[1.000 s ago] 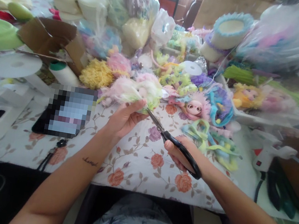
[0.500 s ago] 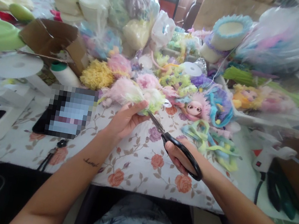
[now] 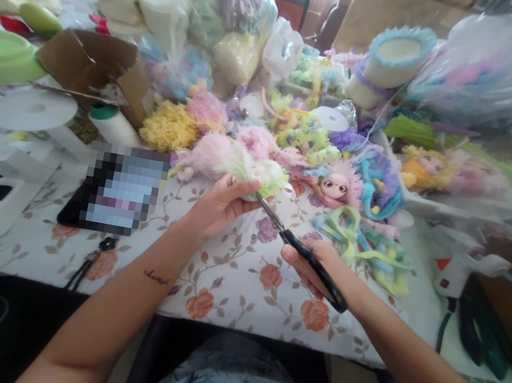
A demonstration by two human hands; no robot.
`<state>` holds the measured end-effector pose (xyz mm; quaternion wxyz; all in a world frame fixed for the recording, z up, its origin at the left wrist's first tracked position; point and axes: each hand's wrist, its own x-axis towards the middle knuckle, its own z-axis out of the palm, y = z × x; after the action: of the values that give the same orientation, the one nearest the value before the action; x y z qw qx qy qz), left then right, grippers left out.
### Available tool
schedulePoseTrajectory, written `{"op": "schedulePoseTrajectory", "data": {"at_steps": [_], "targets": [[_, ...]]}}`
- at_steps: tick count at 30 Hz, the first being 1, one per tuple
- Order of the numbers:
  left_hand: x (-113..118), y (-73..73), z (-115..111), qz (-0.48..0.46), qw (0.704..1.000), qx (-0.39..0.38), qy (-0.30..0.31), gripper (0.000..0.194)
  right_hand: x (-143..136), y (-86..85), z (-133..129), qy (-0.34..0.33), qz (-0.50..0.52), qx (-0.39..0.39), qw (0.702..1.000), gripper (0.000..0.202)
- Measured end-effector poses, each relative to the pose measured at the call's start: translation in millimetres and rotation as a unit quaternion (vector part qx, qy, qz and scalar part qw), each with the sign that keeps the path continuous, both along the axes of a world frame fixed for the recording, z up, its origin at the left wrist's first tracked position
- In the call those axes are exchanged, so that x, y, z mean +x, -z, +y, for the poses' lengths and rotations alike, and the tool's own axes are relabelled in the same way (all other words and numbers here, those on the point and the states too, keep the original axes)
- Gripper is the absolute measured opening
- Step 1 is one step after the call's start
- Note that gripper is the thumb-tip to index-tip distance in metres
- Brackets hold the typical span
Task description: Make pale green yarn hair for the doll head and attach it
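Observation:
My left hand [image 3: 226, 207] pinches a fluffy pale green and white piece [image 3: 269, 179] above the flowered tablecloth. Black-handled scissors [image 3: 314, 269] are held in my right hand [image 3: 308, 261], with their blades pointing up and left. The blade tips meet the lower edge of the fluffy piece, close to my left fingertips. Behind it lie pink fluffy pieces [image 3: 213, 152] and a yellow curly bundle [image 3: 169, 128]. A pink-haired doll head [image 3: 335, 187] rests to the right of the fluffy piece.
A phone [image 3: 121, 194] lies left of my left forearm. Green and blue ribbon strips [image 3: 385, 260] are right of the scissors, and a white glue gun [image 3: 461, 264] stands farther right. An open cardboard box [image 3: 92, 67] and plastic bags [image 3: 248, 12] are at the back.
The fluffy piece and my left fingers have shifted slightly right. The scissors look more closed, their handle loops now nearly edge-on.

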<state>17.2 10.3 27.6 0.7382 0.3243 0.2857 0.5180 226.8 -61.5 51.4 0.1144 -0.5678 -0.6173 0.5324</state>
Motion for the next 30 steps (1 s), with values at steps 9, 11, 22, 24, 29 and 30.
{"op": "schedulePoseTrajectory", "data": {"at_steps": [9,11,22,24,29,30], "targets": [[-5,-5.9,1,0.023,0.999,-0.024,0.041,0.017,-3,-15.2,3,0.000,-0.059,-0.008,0.998,0.058],[-5,-7.3,1,0.020,0.998,-0.034,0.040,0.018,-4,-17.9,3,0.013,-0.050,-0.031,0.998,0.059],[-1,-6.9,-1,0.014,0.996,-0.060,0.058,0.031,27,-18.0,-14,-0.040,0.086,-0.008,0.995,0.067],[0,-4.0,-1,-0.005,0.997,-0.060,0.056,0.027,32,-13.9,-18,-0.036,0.122,0.046,0.991,0.064],[8,5.9,-7,-0.048,0.991,-0.065,0.105,0.018,33,7.7,-8,0.212,0.134,0.217,0.944,0.046],[11,7.7,-9,-0.052,0.989,-0.066,0.122,0.017,32,12.0,-4,0.256,0.150,0.253,0.921,0.047]]}}
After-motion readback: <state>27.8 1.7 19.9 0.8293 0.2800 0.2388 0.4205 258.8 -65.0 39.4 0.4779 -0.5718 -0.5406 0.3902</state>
